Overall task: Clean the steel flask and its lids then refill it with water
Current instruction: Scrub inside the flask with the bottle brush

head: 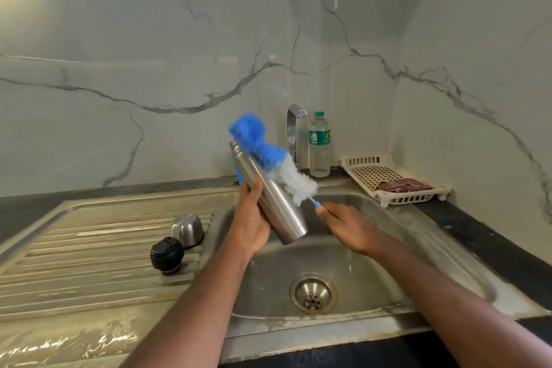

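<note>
On the drainboard at 8 o'clock wait the black inner lid (pixel 167 255) and steel cap (pixel 187 231), prob. not scrubbed yet. The left hand (pixel 250 222) grasps the steel flask (pixel 270 194), tilted over the sink (pixel 388 251). The right hand (pixel 343 225) pinches the bottle brush (pixel 270 155), bristles against the flask's outside. Rinsing and refill remain. Tap (pixel 294 128), plastic bottle (pixel 319 145) at 12, tray (pixel 394 178) at 2; nothing blocks.

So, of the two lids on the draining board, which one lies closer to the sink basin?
The steel cup lid, dome-shaped and shiny, stands right at the basin's edge. The black stopper lid sits further from the basin, nearer the camera.
</note>
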The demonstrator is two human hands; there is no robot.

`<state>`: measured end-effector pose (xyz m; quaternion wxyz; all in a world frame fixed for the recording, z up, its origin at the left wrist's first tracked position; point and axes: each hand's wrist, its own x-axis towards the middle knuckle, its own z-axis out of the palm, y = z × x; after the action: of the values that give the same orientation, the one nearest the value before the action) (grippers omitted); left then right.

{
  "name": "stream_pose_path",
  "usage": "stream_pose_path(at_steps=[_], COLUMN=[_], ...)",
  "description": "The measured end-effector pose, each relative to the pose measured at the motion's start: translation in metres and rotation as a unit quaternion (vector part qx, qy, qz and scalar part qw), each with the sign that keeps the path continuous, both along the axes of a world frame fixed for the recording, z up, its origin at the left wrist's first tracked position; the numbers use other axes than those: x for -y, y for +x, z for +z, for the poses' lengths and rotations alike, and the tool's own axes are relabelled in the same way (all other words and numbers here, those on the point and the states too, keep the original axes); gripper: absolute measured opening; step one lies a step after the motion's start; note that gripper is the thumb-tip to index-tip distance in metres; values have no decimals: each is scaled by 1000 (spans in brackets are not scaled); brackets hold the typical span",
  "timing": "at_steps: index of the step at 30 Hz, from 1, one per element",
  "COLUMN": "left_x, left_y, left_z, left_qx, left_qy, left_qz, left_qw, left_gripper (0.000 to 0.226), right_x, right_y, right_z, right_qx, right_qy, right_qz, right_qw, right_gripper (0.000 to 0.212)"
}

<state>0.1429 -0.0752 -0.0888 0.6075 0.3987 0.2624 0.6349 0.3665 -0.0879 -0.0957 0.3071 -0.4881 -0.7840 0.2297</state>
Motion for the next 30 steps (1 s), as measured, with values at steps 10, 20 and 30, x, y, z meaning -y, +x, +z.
stream_pose_path(at_steps=[10, 20, 30], left_x=[-10, -1, 5], left_y=[-8, -7, 6], left_z=[-1, 5, 3], left_qx=[27, 103, 88], left_qy=[-22, -93, -97], left_qz=[41, 91, 55], left_qw=[999, 986, 990], left_gripper=[79, 74, 55], right_x=[-4, -2, 4], right_y=[23, 70, 15], right_z=[-10, 5, 9], right_qx=[-57, -67, -49], right_qy=[-103, -258, -132], right_qz=[48, 7, 10], right_qw=[992, 964, 990], right_gripper=[35, 36, 34])
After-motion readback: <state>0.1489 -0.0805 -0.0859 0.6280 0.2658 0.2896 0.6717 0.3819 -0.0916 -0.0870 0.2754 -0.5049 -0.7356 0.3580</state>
